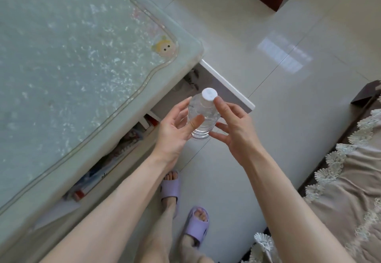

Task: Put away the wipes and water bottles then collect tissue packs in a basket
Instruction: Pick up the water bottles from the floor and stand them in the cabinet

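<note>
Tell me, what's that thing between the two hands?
A clear water bottle with a white cap, between the left hand and the right hand; the head view shows it.
</note>
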`<action>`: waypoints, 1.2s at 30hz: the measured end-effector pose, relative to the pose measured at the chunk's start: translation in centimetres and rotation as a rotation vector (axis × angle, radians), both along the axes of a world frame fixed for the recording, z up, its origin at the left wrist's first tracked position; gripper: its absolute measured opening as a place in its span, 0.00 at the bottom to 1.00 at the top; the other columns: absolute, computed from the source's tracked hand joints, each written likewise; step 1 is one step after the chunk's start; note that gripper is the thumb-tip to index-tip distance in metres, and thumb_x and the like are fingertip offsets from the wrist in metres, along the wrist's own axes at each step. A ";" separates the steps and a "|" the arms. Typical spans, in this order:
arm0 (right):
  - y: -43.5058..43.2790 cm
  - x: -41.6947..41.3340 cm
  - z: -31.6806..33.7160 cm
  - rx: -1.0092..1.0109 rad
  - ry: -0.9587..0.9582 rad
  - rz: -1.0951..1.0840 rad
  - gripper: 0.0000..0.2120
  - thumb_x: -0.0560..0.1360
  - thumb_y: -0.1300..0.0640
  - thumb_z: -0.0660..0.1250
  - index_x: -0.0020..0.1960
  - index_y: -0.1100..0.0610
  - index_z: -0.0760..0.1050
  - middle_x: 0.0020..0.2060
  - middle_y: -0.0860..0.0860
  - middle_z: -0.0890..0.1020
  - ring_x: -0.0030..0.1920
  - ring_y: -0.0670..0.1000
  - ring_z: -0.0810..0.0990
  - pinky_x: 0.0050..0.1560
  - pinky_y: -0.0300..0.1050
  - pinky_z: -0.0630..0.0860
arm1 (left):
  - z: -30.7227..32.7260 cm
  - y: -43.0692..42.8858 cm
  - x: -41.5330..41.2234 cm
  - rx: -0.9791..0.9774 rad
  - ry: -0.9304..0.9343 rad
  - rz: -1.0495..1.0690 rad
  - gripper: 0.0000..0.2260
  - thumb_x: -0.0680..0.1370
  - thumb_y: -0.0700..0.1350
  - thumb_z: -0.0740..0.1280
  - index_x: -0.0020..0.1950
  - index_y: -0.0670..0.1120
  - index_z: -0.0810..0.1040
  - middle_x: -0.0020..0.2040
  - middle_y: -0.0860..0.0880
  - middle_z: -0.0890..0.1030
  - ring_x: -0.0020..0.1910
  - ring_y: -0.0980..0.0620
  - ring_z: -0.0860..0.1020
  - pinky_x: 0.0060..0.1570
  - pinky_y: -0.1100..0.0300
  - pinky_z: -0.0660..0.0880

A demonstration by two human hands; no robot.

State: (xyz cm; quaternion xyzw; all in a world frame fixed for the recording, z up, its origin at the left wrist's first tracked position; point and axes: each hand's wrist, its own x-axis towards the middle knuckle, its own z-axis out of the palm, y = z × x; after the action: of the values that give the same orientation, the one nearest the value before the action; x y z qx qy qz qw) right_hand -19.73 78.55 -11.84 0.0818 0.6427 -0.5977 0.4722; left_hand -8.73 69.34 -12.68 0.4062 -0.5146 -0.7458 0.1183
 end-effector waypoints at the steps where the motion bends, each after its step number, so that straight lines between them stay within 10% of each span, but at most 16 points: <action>1: -0.4 0.4 -1.0 0.001 0.001 0.004 0.28 0.64 0.41 0.74 0.58 0.56 0.77 0.48 0.48 0.84 0.56 0.53 0.82 0.55 0.55 0.81 | -0.9 -0.3 0.4 0.003 0.000 0.009 0.27 0.69 0.46 0.72 0.68 0.48 0.72 0.61 0.45 0.80 0.59 0.50 0.80 0.55 0.49 0.79; 8: -4.0 1.2 -9.9 -0.011 0.062 0.030 0.25 0.68 0.43 0.74 0.57 0.58 0.77 0.49 0.48 0.84 0.54 0.51 0.82 0.52 0.52 0.81 | -10.2 -4.0 1.4 -0.004 0.012 0.003 0.19 0.75 0.40 0.69 0.64 0.49 0.73 0.56 0.49 0.82 0.55 0.54 0.80 0.42 0.61 0.79; 19: -11.6 -1.6 -25.8 -0.104 0.189 0.105 0.24 0.70 0.42 0.73 0.59 0.55 0.76 0.56 0.52 0.82 0.55 0.54 0.82 0.52 0.52 0.82 | -27.4 -10.0 -1.4 -0.224 0.115 0.019 0.14 0.80 0.43 0.64 0.63 0.55 0.68 0.62 0.52 0.78 0.64 0.50 0.76 0.65 0.45 0.72; 36: -16.8 -3.0 -30.3 -0.158 0.191 0.206 0.35 0.67 0.36 0.72 0.67 0.55 0.71 0.61 0.51 0.79 0.58 0.54 0.80 0.55 0.51 0.80 | -32.8 -13.1 -3.0 -0.275 0.188 0.292 0.22 0.77 0.55 0.64 0.70 0.55 0.64 0.67 0.51 0.75 0.64 0.55 0.75 0.64 0.53 0.72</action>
State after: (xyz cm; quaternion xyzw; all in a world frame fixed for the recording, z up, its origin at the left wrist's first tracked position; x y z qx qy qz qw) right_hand -22.69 61.79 -42.17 -0.0790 0.6406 -0.5999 0.4728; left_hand -11.71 56.28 -45.47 0.3852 -0.5337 -0.6783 0.3267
